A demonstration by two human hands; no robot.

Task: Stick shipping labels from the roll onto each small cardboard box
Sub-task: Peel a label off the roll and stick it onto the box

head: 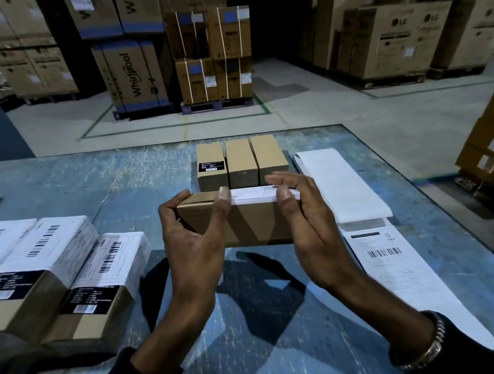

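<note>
1. At the far left of the table [57, 188] we see labelled boxes [32, 270] lying side by side, white labels with barcodes on top, well to the left of the box in hand.
2. Our left hand [194, 232] grips the left end of the box in hand [243, 223]: the fingers curl over the far top edge and the thumb presses on the left end of the label.
3. The box in hand sits in the middle of the table, lengthwise across us, with a white label [255, 195] lying along the right part of its top.
4. Just behind that box stand three plain boxes [241, 161] in a row, touching one another; the leftmost bears a small black sticker.
5. Our right hand [306, 211] holds the box's right end, thumb pressing on the label, fingers curved over the top behind it. A metal bracelet [424, 348] circles the wrist.
6. To the right of the box in hand lies the label strip [365, 226], unrolled flat toward us, with a printed barcode on one label.
</note>
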